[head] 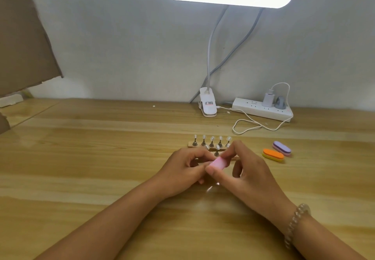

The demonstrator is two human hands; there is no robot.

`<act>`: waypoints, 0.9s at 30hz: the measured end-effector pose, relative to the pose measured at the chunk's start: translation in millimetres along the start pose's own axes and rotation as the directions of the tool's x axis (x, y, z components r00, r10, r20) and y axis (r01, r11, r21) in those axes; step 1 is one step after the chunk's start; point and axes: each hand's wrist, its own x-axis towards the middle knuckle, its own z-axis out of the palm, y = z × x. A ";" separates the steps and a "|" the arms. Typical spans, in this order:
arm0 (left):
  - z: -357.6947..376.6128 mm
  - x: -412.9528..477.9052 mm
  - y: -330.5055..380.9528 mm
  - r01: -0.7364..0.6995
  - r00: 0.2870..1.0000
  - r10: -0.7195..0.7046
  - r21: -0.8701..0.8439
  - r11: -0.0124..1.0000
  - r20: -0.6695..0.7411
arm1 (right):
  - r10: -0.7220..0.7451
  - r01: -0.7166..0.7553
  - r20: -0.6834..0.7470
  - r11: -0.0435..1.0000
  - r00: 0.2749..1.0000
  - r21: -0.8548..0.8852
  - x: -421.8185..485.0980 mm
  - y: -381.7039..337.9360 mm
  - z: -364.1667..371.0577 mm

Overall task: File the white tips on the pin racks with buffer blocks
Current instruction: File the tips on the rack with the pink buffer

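Note:
A pink buffer block (218,162) is pinched between the thumb and fingers of my right hand (243,170). My left hand (186,168) is closed just left of the block, its fingertips meeting it; what it holds is hidden, probably a pin with a white tip. Behind the hands stands a far pin rack (211,141) with several white tips on metal pins. A nearer pin rack (216,151) is mostly hidden by my fingers; two or three of its tips show.
An orange buffer block (273,155) and a purple buffer block (281,148) lie right of the racks. A clip lamp (208,105), a power strip (263,109) and a looped white cable (249,125) sit at the back of the wooden table (101,158). Cardboard (22,42) leans at far left.

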 end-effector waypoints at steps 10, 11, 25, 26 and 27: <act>-0.9 0.1 -0.8 0.001 1.000 -0.001 0.018 1.000 -0.011 | 0.003 -0.003 -0.006 1.000 1.000 0.001 0.8 4.5 -0.8; -1.0 0.3 -0.3 -0.004 1.000 0.005 0.020 1.000 -0.017 | 0.034 -0.034 -0.019 0.999 0.999 0.012 2.5 6.1 -1.0; -1.2 1.2 -3.7 -0.006 1.000 0.007 0.021 1.000 -0.026 | 0.065 -0.064 -0.052 0.998 0.997 0.023 4.0 2.9 -2.8; -1.2 1.4 -3.7 -0.012 1.000 0.013 0.022 1.000 -0.023 | 0.067 -0.067 -0.054 0.998 0.996 0.010 4.5 4.0 -3.8; -1.4 1.3 -3.9 -0.017 1.000 0.017 0.024 1.000 -0.019 | 0.044 -0.044 -0.058 0.999 0.997 -0.002 3.5 3.7 -3.8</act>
